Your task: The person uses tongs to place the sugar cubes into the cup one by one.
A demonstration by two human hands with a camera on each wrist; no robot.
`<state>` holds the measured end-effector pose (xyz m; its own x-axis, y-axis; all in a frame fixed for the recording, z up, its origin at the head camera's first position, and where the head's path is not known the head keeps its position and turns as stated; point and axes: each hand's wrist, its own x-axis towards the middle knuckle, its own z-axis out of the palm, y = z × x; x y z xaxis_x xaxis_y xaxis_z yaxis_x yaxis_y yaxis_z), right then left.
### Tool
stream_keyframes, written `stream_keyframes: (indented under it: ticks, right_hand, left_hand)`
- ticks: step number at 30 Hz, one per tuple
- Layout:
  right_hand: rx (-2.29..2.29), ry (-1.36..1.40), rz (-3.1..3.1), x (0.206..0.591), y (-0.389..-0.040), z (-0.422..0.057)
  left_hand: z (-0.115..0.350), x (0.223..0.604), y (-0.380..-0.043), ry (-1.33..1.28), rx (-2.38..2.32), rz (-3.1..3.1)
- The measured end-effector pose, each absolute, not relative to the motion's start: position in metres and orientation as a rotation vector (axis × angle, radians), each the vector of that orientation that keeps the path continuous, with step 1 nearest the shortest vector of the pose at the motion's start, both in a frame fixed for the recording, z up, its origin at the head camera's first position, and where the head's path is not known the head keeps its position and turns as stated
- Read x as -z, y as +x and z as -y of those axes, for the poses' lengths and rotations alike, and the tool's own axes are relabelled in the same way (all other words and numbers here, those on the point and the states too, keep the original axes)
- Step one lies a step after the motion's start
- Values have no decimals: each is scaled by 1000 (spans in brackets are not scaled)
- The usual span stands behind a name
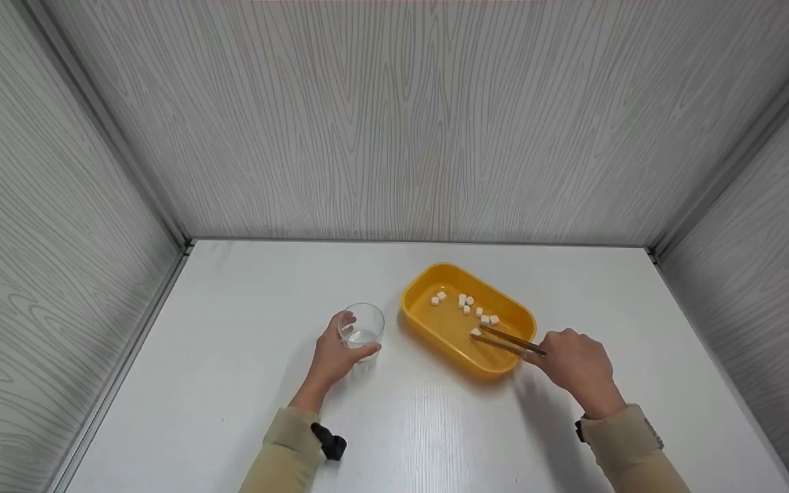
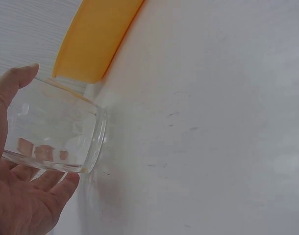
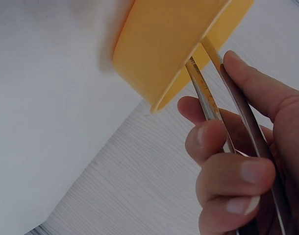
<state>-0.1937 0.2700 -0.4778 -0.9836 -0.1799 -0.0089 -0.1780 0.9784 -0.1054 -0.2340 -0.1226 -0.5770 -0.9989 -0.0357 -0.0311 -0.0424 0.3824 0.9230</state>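
A clear glass (image 1: 366, 320) stands on the white table, and my left hand (image 1: 336, 354) grips its side, thumb on one side and fingers round the other. In the left wrist view the glass (image 2: 56, 125) shows nothing solid inside. My right hand (image 1: 578, 363) holds metal tongs (image 3: 245, 112), whose arms reach over the rim into a yellow tray (image 1: 435, 335). At the tips of the tongs is a small white cube (image 1: 476, 332); whether they pinch it I cannot tell. Several more white cubes (image 1: 466, 301) lie on the tray floor.
The white table (image 1: 244, 308) is bounded by a wood-grain back panel (image 1: 401, 123) and side panels (image 1: 38, 239). The tray stands just right of the glass, its near end beside my right hand. A black strap piece (image 1: 329, 441) sits at my left cuff.
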Motion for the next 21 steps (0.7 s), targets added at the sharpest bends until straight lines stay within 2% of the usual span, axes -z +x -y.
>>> stream_keyframes:
  ticks: [21]
  right_hand:
    - [143, -342, -3156, 479, -194, -260]
  left_hand:
    - [121, 577, -234, -81, -1739, -2611]
